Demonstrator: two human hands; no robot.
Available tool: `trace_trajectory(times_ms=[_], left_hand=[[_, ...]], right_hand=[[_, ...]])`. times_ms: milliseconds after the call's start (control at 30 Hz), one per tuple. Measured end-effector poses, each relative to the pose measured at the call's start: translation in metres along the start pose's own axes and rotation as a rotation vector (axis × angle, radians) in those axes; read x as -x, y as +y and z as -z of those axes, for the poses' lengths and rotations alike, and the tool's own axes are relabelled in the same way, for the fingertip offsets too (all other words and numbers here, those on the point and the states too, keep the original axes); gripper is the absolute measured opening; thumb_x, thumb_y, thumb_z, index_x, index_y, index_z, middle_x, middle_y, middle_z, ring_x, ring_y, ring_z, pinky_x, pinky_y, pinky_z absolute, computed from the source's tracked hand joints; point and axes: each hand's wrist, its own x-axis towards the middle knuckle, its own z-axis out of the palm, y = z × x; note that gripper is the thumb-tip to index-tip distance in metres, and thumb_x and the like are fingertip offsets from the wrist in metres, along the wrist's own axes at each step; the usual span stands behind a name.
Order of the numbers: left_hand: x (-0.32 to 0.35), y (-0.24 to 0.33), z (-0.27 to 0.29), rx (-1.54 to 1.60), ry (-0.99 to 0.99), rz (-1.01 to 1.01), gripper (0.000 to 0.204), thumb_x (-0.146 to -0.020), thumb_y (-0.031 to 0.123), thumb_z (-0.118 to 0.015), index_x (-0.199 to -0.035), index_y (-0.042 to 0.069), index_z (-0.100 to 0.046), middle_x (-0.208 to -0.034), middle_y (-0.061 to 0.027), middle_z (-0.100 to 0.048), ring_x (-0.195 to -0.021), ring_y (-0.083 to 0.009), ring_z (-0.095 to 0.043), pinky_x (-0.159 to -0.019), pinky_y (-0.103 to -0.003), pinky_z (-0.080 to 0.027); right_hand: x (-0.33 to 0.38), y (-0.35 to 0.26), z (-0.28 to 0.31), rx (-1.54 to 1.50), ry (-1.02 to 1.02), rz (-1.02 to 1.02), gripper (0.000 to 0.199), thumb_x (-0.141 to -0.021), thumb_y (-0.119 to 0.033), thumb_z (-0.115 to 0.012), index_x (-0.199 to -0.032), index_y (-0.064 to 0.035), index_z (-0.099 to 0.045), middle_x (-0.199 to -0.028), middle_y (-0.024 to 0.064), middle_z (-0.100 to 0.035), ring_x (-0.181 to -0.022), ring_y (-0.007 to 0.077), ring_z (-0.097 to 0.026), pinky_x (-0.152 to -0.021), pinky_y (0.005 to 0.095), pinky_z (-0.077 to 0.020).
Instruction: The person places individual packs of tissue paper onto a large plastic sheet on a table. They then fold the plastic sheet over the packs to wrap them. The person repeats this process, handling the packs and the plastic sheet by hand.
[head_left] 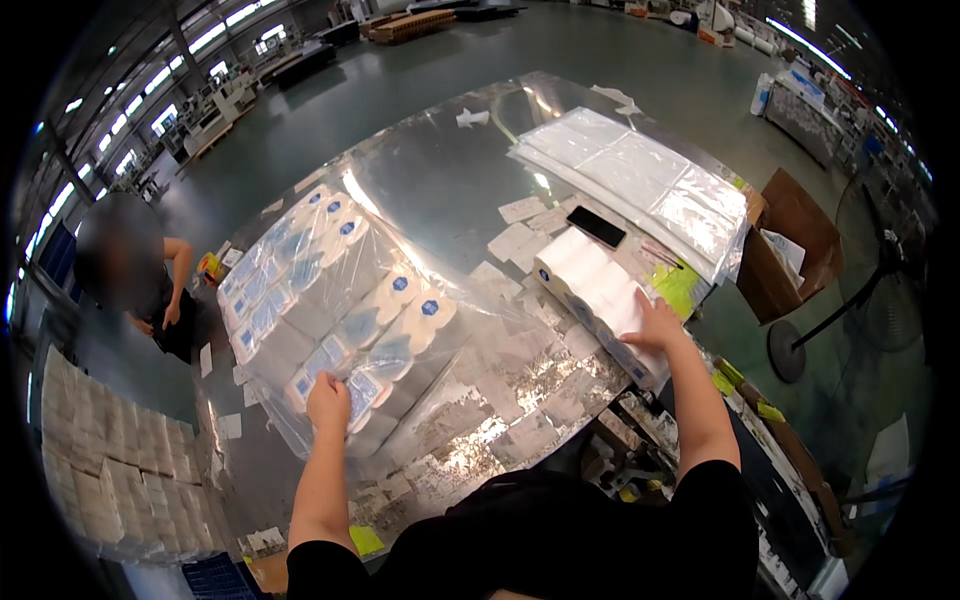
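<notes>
A large clear plastic bag (455, 300) lies on the metal table, with several packs of white paper rolls (300, 262) inside it. My left hand (328, 402) is closed on the bag's film at the near corner, beside the front rolls. To the right, apart from the bag, a long pack of white rolls (590, 275) with blue marks lies on the tabletop. My right hand (655, 325) rests over the near end of that pack, fingers spread and thumb apart. Its underside is hidden.
A stack of flat clear bags (630, 180) covers the far right of the table (420, 140), near a black phone (596, 227). An open carton (800, 245) and a standing fan (880, 260) are at the right. Wrapped bundles (120, 470) stand left, near another person (150, 270).
</notes>
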Motion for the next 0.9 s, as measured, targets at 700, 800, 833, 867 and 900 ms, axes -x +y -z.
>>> trace_trajectory(times_ms=[700,800,833,867,900], left_hand=[[0.046,0.028,0.051,0.37,-0.243,-0.085,0.021,-0.082,0.02,-0.06,-0.097,0.006,-0.063,-0.07,-0.0122,-0.061,-0.064,-0.0255,-0.059,-0.061,-0.036,-0.045],[0.058,0.03,0.075,0.542,-0.229,0.007,0.018,-0.087,0.019,-0.058,-0.096,0.005,-0.064,-0.065,-0.0043,-0.056,-0.058,-0.0139,-0.051,-0.056,-0.029,-0.04],[0.06,0.032,0.085,0.621,-0.218,0.03,0.018,-0.088,0.019,-0.057,-0.096,0.004,-0.064,-0.064,-0.0021,-0.054,-0.058,-0.0112,-0.047,-0.055,-0.027,-0.038],[0.062,0.035,0.098,0.7,-0.201,0.057,0.018,-0.089,0.019,-0.056,-0.096,0.004,-0.064,-0.063,0.0001,-0.052,-0.058,-0.0084,-0.044,-0.054,-0.025,-0.037],[0.061,0.037,0.108,0.784,-0.184,0.079,0.019,-0.091,0.019,-0.055,-0.096,0.003,-0.064,-0.063,0.0023,-0.049,-0.058,-0.0056,-0.041,-0.053,-0.023,-0.035]], right_hand=[[0.0,-0.085,-0.026,-0.699,-0.078,0.17,0.095,-0.061,-0.027,-0.071,-0.144,-0.0105,-0.027,-0.118,0.0231,-0.055,-0.102,0.0357,-0.058,-0.086,0.0455,-0.0466],[-0.005,-0.044,-0.054,-1.48,-0.451,0.095,0.087,-0.067,-0.026,-0.067,-0.141,-0.0029,-0.029,-0.119,0.0212,-0.057,-0.103,0.034,-0.059,-0.086,0.0472,-0.0482],[0.01,-0.041,-0.051,-1.597,-0.555,-0.068,0.078,-0.068,-0.025,-0.063,-0.137,-0.003,-0.035,-0.121,0.0199,-0.056,-0.104,0.0325,-0.059,-0.088,0.0457,-0.0483],[0.026,-0.04,-0.046,-1.696,-0.665,-0.238,0.07,-0.069,-0.024,-0.059,-0.134,-0.0031,-0.041,-0.122,0.0185,-0.056,-0.105,0.031,-0.058,-0.089,0.0443,-0.0483],[0.041,-0.038,-0.046,-1.762,-0.721,-0.103,0.064,-0.074,-0.03,-0.058,-0.13,-0.0021,-0.043,-0.12,0.0167,-0.056,-0.105,0.0292,-0.058,-0.089,0.042,-0.0485]])
